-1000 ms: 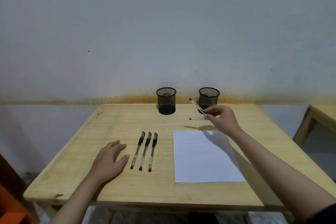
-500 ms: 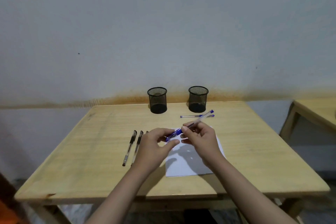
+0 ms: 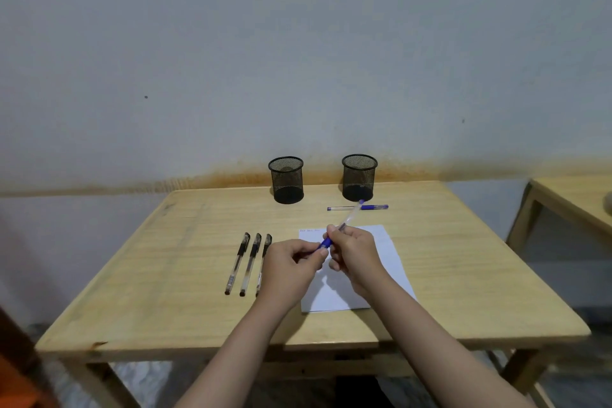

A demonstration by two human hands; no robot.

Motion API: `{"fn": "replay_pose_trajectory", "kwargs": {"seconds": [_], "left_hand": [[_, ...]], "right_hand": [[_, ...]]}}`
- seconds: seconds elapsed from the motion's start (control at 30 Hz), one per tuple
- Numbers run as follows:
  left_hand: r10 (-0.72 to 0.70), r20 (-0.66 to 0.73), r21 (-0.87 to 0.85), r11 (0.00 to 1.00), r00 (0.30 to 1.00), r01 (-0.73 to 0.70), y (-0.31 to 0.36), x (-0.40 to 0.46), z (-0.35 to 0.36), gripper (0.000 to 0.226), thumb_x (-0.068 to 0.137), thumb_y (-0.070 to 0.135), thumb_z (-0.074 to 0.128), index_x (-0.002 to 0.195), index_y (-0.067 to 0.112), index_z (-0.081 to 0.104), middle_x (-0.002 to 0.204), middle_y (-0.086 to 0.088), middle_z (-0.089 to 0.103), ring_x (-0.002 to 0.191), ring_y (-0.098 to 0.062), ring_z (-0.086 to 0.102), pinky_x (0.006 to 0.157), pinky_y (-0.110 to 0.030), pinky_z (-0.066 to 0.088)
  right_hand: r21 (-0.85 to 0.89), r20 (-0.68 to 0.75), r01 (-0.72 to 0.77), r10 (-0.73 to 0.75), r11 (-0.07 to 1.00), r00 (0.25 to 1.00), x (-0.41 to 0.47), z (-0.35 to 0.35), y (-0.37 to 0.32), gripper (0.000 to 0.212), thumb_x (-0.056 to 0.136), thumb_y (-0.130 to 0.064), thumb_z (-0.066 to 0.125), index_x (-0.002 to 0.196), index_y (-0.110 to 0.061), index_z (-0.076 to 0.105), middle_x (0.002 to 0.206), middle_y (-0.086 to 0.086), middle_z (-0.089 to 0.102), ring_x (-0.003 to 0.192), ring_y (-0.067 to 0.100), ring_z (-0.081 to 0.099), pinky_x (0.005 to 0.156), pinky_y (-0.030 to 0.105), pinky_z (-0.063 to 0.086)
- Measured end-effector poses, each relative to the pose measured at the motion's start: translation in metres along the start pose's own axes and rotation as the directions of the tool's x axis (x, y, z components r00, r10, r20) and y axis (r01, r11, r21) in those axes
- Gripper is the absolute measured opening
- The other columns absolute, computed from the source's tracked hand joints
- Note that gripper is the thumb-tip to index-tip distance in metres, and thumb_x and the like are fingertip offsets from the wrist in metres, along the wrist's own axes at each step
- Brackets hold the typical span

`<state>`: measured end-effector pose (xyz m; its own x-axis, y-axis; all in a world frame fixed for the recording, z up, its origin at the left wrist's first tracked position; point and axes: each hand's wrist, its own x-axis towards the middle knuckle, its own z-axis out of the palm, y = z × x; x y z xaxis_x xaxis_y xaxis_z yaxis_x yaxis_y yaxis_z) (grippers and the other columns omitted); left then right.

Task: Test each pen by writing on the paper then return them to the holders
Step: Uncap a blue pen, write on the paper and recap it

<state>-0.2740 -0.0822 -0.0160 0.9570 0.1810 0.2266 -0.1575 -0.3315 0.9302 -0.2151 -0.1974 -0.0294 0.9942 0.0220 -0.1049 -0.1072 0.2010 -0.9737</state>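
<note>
Blue pen (image 3: pixel 344 224), both hands gripping, above paper (image 3: pixel 384 242)

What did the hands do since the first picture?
The right hand carried the blue pen from near the holders to above the paper. The left hand rose off the table and took hold of the pen's cap end. The three black pens, the other blue pen and both holders stayed put.
</note>
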Motion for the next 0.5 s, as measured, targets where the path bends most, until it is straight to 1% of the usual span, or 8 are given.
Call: {"fn": "replay_pose_trajectory", "kwargs": {"seconds": [0.07,0.1,0.13,0.17,0.23,0.33,0.4,0.5], "left_hand": [[-0.023,0.031,-0.048,0.999,0.999,0.024,-0.001,-0.008,-0.005,0.005,0.077,0.009,0.074,0.079,0.014,0.074,0.068,-0.004,0.07,0.058,-0.002,0.062,0.06,-0.018,0.049],[-0.032,0.051,-0.035,0.999,0.998,0.034,-0.004,-0.014,-0.008,0.007,0.076,0.01,0.075,0.076,0.017,0.074,0.07,-0.007,0.071,0.061,-0.005,0.062,0.061,-0.019,0.05],[-0.042,0.056,-0.006,0.999,0.998,0.042,-0.008,-0.02,-0.012,0.009,0.075,0.012,0.075,0.074,0.02,0.073,0.071,-0.009,0.071,0.062,-0.007,0.061,0.061,-0.02,0.05],[-0.051,0.042,0.019,0.999,0.998,0.051,-0.014,-0.024,-0.017,0.01,0.076,0.012,0.075,0.073,0.022,0.073,0.072,-0.011,0.07,0.063,-0.009,0.061,0.061,-0.022,0.049],[-0.083,-0.046,0.023,0.996,0.995,0.084,-0.023,-0.022,-0.025,0.01,0.077,0.012,0.073,0.074,0.022,0.072,0.071,-0.009,0.07,0.066,-0.014,0.063,0.063,-0.023,0.05],[-0.115,-0.199,0.019,0.992,0.973,0.121,-0.031,-0.007,-0.034,0.008,0.081,0.012,0.069,0.081,0.02,0.07,0.076,0.0,0.07,0.074,-0.016,0.065,0.064,-0.022,0.05],[-0.096,-0.274,0.104,0.986,0.957,0.128,-0.037,0.003,-0.042,0.008,0.084,0.015,0.067,0.09,0.018,0.072,0.079,0.005,0.067,0.076,-0.01,0.062,0.064,-0.021,0.047],[-0.098,-0.367,0.273,0.939,0.925,0.208,-0.057,0.019,-0.064,0.013,0.085,0.024,0.065,0.094,0.018,0.073,0.084,0.005,0.069,0.077,-0.013,0.061,0.078,-0.035,0.051]], "right_hand": [[0.21,-0.184,-0.036,0.075,0.977,0.98,0.02,-0.013,-0.011,0.028,0.094,-0.009,0.049,0.066,-0.011,0.047,0.038,-0.003,0.034,0.029,0.008,0.028,0.034,0.019,0.027],[0.308,-0.271,-0.005,0.092,0.951,0.958,0.031,-0.025,-0.018,0.03,0.095,-0.008,0.048,0.065,-0.013,0.043,0.037,-0.004,0.031,0.027,0.007,0.025,0.033,0.017,0.024],[0.342,-0.332,0.043,0.078,0.939,0.94,0.04,-0.039,-0.026,0.03,0.095,-0.009,0.047,0.066,-0.013,0.043,0.04,-0.003,0.031,0.029,0.007,0.024,0.033,0.017,0.023],[0.316,-0.356,0.075,0.045,0.946,0.934,0.046,-0.049,-0.033,0.028,0.095,-0.011,0.048,0.068,-0.012,0.045,0.047,-0.001,0.033,0.033,0.008,0.024,0.034,0.018,0.024],[0.206,-0.299,0.094,-0.029,0.974,0.954,0.045,-0.055,-0.039,0.025,0.096,-0.014,0.05,0.071,-0.01,0.05,0.057,0.002,0.036,0.041,0.011,0.027,0.037,0.022,0.027],[0.092,-0.181,0.103,-0.085,0.99,0.98,0.035,-0.042,-0.032,0.025,0.096,-0.016,0.052,0.071,-0.01,0.054,0.06,0.003,0.039,0.046,0.013,0.031,0.037,0.022,0.03],[0.083,-0.156,0.087,-0.074,0.993,0.985,0.032,-0.037,-0.024,0.025,0.095,-0.016,0.053,0.072,-0.009,0.054,0.06,0.004,0.04,0.046,0.013,0.032,0.037,0.021,0.031],[0.037,-0.15,0.046,-0.04,0.998,0.988,0.028,-0.035,-0.011,0.024,0.095,-0.017,0.053,0.073,-0.008,0.056,0.059,0.003,0.041,0.047,0.014,0.033,0.039,0.023,0.033]]}}
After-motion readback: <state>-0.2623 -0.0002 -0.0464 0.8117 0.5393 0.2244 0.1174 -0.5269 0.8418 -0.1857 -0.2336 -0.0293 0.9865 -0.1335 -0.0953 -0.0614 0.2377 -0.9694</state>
